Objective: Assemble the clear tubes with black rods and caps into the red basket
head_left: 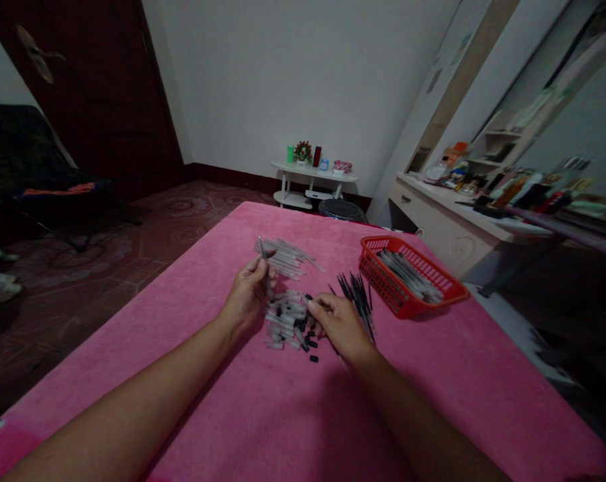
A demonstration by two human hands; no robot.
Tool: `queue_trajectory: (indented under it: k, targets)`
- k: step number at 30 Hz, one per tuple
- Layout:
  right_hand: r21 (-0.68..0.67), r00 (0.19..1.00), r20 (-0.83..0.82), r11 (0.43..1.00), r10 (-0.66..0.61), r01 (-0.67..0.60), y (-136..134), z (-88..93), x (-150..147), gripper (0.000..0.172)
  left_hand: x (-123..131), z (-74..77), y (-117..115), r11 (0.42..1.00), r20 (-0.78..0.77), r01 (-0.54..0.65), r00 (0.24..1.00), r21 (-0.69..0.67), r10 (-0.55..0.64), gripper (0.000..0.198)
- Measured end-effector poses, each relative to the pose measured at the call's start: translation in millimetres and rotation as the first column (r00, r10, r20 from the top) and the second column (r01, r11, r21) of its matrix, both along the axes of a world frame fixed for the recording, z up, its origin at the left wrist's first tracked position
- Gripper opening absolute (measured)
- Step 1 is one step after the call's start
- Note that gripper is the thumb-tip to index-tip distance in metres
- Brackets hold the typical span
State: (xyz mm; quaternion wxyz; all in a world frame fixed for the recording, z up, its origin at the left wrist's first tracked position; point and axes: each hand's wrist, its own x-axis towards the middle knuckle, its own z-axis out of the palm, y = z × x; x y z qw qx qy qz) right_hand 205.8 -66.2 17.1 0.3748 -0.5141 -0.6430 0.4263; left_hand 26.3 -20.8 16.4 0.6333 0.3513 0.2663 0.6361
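Note:
My left hand [251, 284] is closed around a slim pen [263, 253], held nearly upright with its pointed end up. Beneath and right of it lies a heap of clear pen caps [285, 320] mixed with small black plugs [313, 359]. At the right side of this heap my right hand [340, 325] is pinched, with a pale pen cap seemingly at its fingertips; the fingers partly hide it. Clear pen barrels [287, 258] lie behind the left hand. Dark thin refills [355, 294] are spread just beyond the right hand, which covers some of them.
A red plastic basket [408, 311] holding several pens [410, 274] stands at the right of the pink-covered table [207, 415]. Beyond the table are a black round stool [341, 209] and a white shelf [313, 171]. A cluttered dresser [448, 207] is to the right.

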Motion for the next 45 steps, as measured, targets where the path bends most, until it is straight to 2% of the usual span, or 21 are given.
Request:
queue_trajectory:
  k: [2, 4, 7, 11, 14, 18, 22, 25, 28, 33, 37, 45]
  targets:
    - [0.236, 0.973, 0.216, 0.971, -0.080, 0.028, 0.5, -0.2, 1.4, 0.016, -5.6, -3.1, 5.6, 0.996, -0.125, -0.079, 0.989, 0.042, 0.083, 0.036]
    - [0.374, 0.915, 0.380, 0.927, -0.137, -0.016, 0.5, 0.3, 1.9, 0.009, -9.4, -7.2, 10.1, 0.989, -0.264, -0.123, 0.954, 0.087, 0.142, 0.041]
    - [0.430, 0.830, 0.528, 0.900, -0.179, -0.079, 0.0, 0.5, -0.1, 0.015, -9.9, -11.0, 12.6, 0.974, -0.407, -0.178, 0.887, 0.138, 0.219, 0.046]
    - [0.426, 0.767, 0.614, 0.897, -0.188, -0.121, 0.3, -2.9, -3.9, 0.016, -6.5, -10.0, 10.4, 0.956, -0.558, -0.204, 0.777, 0.213, 0.290, 0.040]
    - [0.435, 0.755, 0.622, 0.893, -0.207, -0.114, 0.9, -6.4, -4.6, 0.011, -6.2, -9.1, 8.7, 0.956, -0.631, -0.155, 0.723, 0.249, 0.282, 0.037]
    - [0.437, 0.769, 0.599, 0.896, -0.222, -0.082, 1.1, -6.9, -0.9, 0.007, -8.0, -11.6, 9.6, 0.959, -0.649, -0.133, 0.713, 0.250, 0.267, 0.041]
    - [0.462, 0.808, 0.516, 0.887, -0.284, 0.016, 4.2, -1.0, 9.4, 0.007, -9.4, -16.5, 12.8, 0.954, -0.648, -0.138, 0.707, 0.266, 0.283, 0.043]
    - [0.513, 0.833, 0.433, 0.854, -0.345, 0.087, 9.4, 3.1, 19.7, 0.011, -8.9, -18.8, 12.0, 0.960, -0.691, -0.060, 0.681, 0.274, 0.240, 0.039]
    - [0.542, 0.845, 0.401, 0.835, -0.355, 0.094, 14.1, 4.6, 27.7, 0.012, -7.5, -18.9, 7.4, 0.940, -0.754, 0.076, 0.620, 0.333, 0.217, 0.033]
    - [0.556, 0.861, 0.399, 0.830, -0.314, 0.045, 14.9, 5.7, 30.1, 0.016, -6.9, -16.6, 0.6, 0.881, -0.844, 0.233, 0.460, 0.413, 0.274, 0.027]
    - [0.559, 0.852, 0.424, 0.829, -0.308, 0.021, 13.1, 7.0, 28.5, 0.019, -7.7, -15.3, 0.1, 0.867, -0.874, 0.266, 0.374, 0.421, 0.310, 0.026]
    - [0.578, 0.858, 0.394, 0.814, -0.330, 0.048, 14.0, 7.2, 32.4, 0.019, -7.9, -14.2, 0.1, 0.879, -0.890, 0.256, 0.334, 0.403, 0.311, 0.026]
